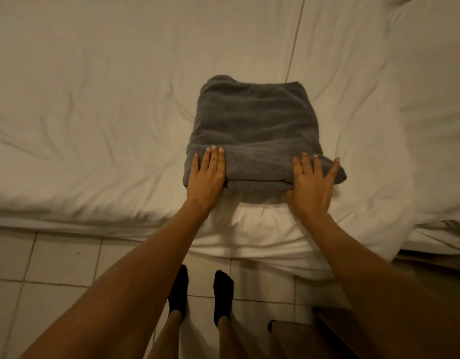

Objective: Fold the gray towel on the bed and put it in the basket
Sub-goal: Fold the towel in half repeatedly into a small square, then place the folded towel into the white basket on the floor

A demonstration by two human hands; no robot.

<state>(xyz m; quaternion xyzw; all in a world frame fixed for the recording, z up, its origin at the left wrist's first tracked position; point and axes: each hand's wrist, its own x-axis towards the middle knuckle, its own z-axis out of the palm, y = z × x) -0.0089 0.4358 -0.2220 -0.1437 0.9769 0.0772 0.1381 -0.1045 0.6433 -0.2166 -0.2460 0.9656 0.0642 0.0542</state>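
Note:
The gray towel [257, 125] lies folded into a thick, roughly square stack on the white bed [94, 112], near its front edge. My left hand [207, 174] rests flat on the towel's near left corner, fingers extended and close together. My right hand [310, 185] lies flat on the near right corner, fingers spread, thumb tucked under the front fold. Neither hand has closed around the cloth. No basket is in view.
The bed's front edge [68, 224] runs across the frame, with a white sheet hanging over it. Below is a pale tiled floor [55, 268] and my feet in black socks [200, 288]. A brown wooden piece of furniture [301, 338] stands at bottom right.

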